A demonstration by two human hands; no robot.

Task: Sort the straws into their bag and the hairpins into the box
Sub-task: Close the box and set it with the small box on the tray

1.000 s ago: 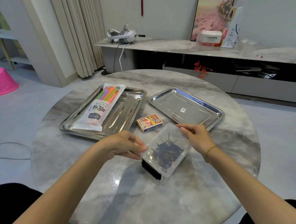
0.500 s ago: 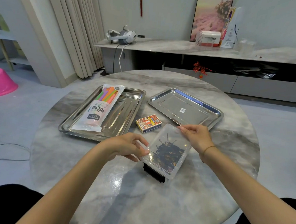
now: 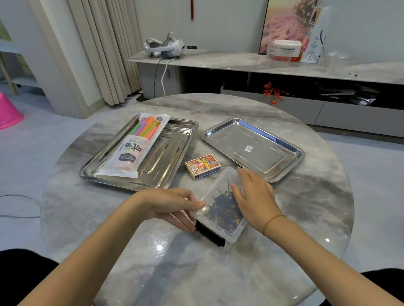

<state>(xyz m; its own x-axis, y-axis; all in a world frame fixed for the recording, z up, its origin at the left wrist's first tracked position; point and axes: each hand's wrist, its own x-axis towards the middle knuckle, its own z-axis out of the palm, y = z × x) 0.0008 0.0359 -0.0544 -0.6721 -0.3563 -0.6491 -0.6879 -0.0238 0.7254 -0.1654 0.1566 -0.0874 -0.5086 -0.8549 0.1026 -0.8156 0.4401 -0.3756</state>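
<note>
Now I'd press evenly so the box (image 3: pixel 234 234) of hairpins (image 3: pixel 221 205), at the middle of the desk (image 3: pixel 188 271), seals without sliding. My left hand (image 3: pixel 168 205) pinches its near left corner, thumb on top; my right hand (image 3: pixel 255 202) lies flat on the lid (image 3: pixel 220 182), fingers straight. The bag of straws (image 3: pixel 134 148) lies toward the far left edge

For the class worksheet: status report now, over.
Left grip holds clear box corner; right grip flat on top. Hairpins inside. Straw bag on left tray. Small card box beside, not blocking.
</note>
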